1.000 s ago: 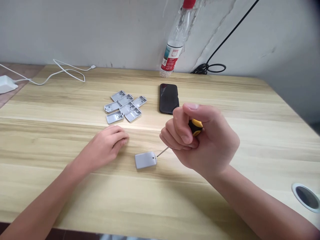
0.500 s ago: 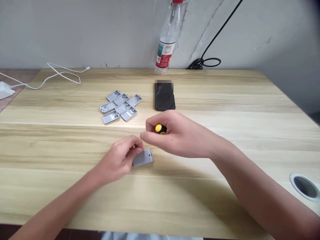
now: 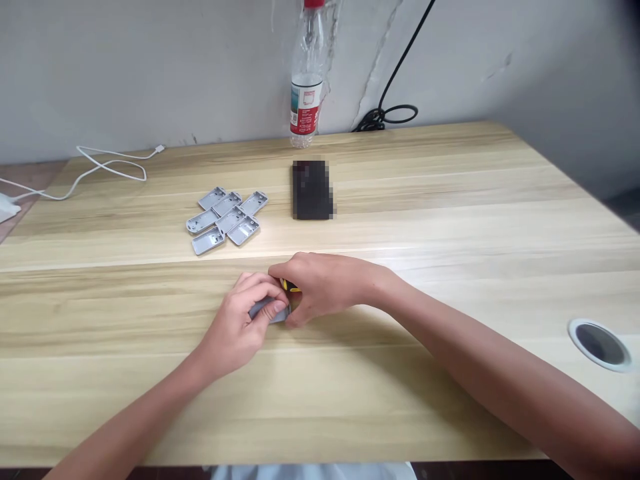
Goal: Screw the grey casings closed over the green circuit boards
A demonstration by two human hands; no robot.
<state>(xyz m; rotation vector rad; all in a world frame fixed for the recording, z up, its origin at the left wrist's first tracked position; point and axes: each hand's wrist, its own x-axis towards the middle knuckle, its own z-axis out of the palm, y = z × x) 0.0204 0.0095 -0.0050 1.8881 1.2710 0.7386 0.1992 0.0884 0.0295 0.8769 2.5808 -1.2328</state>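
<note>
My left hand [image 3: 245, 323] is closed on a small light-grey plastic casing [image 3: 280, 316], its thumb lying across the top. The casing stays low at the table surface, partly covered by the fingers. My right hand [image 3: 325, 287] meets the casing's right end with thumb and fingertips. Tucked inside that hand is a screwdriver [image 3: 290, 286], of which only a bit of the yellow-and-black handle shows; its shaft is hidden. Beyond the hands, to the left, several similar grey casing halves [image 3: 207, 241] lie hollow side up in a loose cluster.
A dark phone [image 3: 311, 193], partly blurred out, lies behind my hands on the wooden table [image 3: 450, 220]. Against the wall stand a clear bottle [image 3: 306, 100] and a coiled black cable [image 3: 373, 120]. A white charging cable [image 3: 113, 163] is far left, a round cable grommet [image 3: 600, 345] at right.
My right hand has come down and left from above, bringing the screwdriver to the casing's end. The left fingers have spread further over the casing. The whole view has shifted slightly.
</note>
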